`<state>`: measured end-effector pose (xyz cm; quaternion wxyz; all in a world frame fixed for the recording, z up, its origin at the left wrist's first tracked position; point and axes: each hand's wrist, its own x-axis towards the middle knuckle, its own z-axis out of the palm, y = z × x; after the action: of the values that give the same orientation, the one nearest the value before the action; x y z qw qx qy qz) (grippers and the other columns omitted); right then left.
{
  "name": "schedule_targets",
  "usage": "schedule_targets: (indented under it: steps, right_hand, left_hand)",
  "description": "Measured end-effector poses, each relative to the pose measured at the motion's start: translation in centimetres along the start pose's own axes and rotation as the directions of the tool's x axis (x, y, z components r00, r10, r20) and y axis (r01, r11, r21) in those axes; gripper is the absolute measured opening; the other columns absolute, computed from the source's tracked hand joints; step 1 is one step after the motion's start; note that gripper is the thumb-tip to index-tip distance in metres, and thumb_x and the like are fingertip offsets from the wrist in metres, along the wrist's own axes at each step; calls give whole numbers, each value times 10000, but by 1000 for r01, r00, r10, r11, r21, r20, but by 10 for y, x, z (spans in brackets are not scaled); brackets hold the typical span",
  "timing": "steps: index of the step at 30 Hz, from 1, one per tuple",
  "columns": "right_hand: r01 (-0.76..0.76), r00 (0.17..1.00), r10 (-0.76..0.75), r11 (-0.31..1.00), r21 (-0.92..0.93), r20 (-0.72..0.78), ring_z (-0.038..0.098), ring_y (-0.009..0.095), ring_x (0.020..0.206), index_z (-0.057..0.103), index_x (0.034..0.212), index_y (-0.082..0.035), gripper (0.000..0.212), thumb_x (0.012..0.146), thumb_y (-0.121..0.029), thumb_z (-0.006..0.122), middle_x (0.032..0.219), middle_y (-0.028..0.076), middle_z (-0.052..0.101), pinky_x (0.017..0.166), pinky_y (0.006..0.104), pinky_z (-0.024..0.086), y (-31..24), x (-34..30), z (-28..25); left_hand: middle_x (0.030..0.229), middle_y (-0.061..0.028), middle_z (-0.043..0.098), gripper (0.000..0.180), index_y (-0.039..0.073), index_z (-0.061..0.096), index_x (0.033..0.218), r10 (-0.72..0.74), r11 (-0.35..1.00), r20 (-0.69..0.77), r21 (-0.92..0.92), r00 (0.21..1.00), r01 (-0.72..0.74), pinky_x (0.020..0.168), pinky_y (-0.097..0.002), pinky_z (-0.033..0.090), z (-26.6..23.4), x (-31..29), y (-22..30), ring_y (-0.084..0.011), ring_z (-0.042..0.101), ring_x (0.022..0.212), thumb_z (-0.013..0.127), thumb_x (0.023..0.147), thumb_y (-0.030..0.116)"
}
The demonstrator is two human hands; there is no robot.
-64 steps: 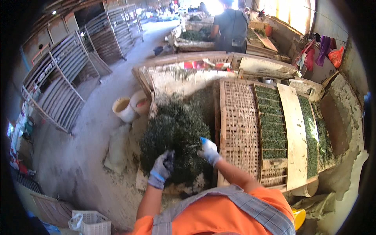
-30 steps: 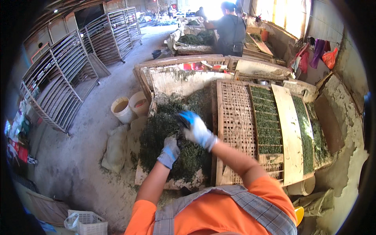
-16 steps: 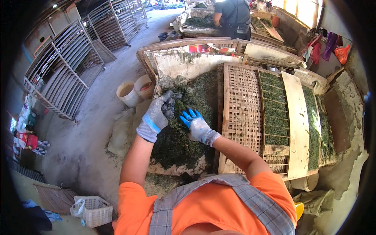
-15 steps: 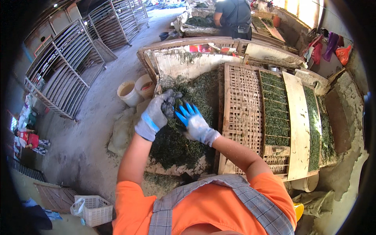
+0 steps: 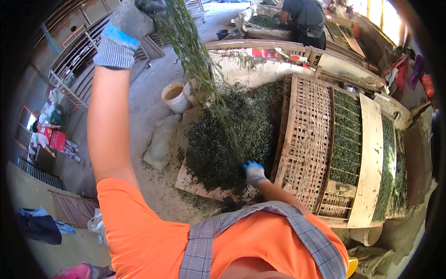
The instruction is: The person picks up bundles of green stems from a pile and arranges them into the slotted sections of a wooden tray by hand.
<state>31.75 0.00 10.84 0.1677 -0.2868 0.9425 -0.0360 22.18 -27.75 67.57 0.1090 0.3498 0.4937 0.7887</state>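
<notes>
Green leaves stream down from my raised left hand (image 5: 132, 16).

Gloved and lifted high, it is clenched on a trailing bunch of leaves (image 5: 195, 60) that falls toward the leaf pile (image 5: 232, 135) on the board (image 5: 195, 183). I keep my right hand (image 5: 254, 171) low at the pile's near edge, fingers curled into leaves; a bamboo rack (image 5: 306, 135) stands just beside.

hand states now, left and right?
Left hand: raised high, shut on a bunch of green leaves trailing down.
Right hand: low in the leaf pile; grip cannot be told.
</notes>
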Motion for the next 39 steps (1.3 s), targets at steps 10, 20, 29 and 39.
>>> schedule_targets:
  steps: [10, 20, 29, 39]
  right_hand:
    - [111, 981, -83, 982, 153, -175, 649, 262, 723, 686, 955, -40, 368, 867, -374, 559, 829, 182, 677, 690, 340, 537, 25, -13, -210]
    - [356, 863, -20, 734, 578, -505, 607, 198, 762, 616, 1070, -80, 226, 870, -157, 543, 917, 56, 671, 778, 333, 490, -55, 88, -185]
    - [150, 970, -207, 925, -349, -131, 657, 244, 780, 698, 871, -105, 135, 820, -177, 597, 870, 30, 702, 705, 371, 506, 40, 33, -84]
    - [691, 692, -140, 415, 593, -708, 596, 157, 1039, 411, 1398, -85, 687, 760, 21, 644, 1363, 132, 502, 893, 313, 504, -41, -62, -189]
  left_hand:
    - [918, -48, 654, 282, 68, 618, 1091, -26, 929, -341, 340, 940, 149, 616, -238, 499, 32, -68, -94, -106, 588, 709, 504, 927, 266]
    - [1004, -73, 636, 423, -1, 533, 1258, 67, 921, -293, 386, 954, 54, 731, -262, 536, 5, -126, -140, -146, 625, 825, 421, 947, 265]
    - [812, 31, 596, 345, 42, 560, 1209, -49, 998, -612, 2, 790, 63, 520, -200, 406, 17, -162, -152, -58, 507, 597, 482, 958, 266]
    - [1069, -137, 668, 341, 12, 614, 1103, -546, 717, -376, -672, 749, 185, 928, -421, 506, -5, -191, -342, -270, 631, 1013, 470, 974, 293]
